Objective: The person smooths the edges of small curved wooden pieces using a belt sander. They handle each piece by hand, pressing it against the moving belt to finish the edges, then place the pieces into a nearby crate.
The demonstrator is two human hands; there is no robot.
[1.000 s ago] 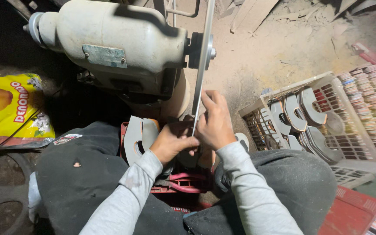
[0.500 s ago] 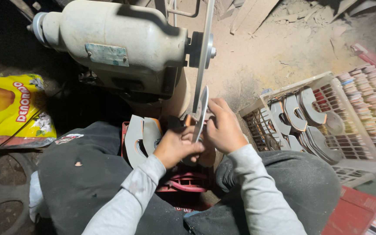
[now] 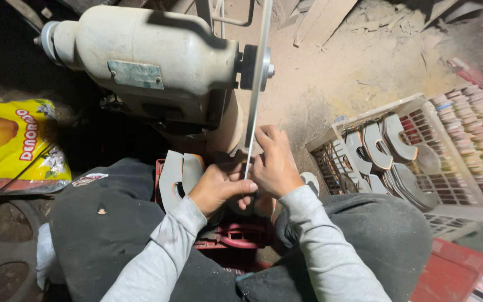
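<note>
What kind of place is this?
Probably a small, rough workshop: a bench grinder motor spins a thin disc, a white crate holds curved cut pieces, and the ground is dusty.

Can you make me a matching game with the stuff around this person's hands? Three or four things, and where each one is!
Things:
1. thin grinding disc
2. white plastic crate
3. yellow bag
4. red crate

Places:
A. far left, on the dark floor
B. low down between the person's knees
C. on the side of the cream motor, just above both hands
D. on the right, holding grey curved pieces

Pairs: 1-C, 2-D, 3-A, 4-B

The left hand and the right hand meet at the disc's lower edge; what they grip is hidden.
</note>
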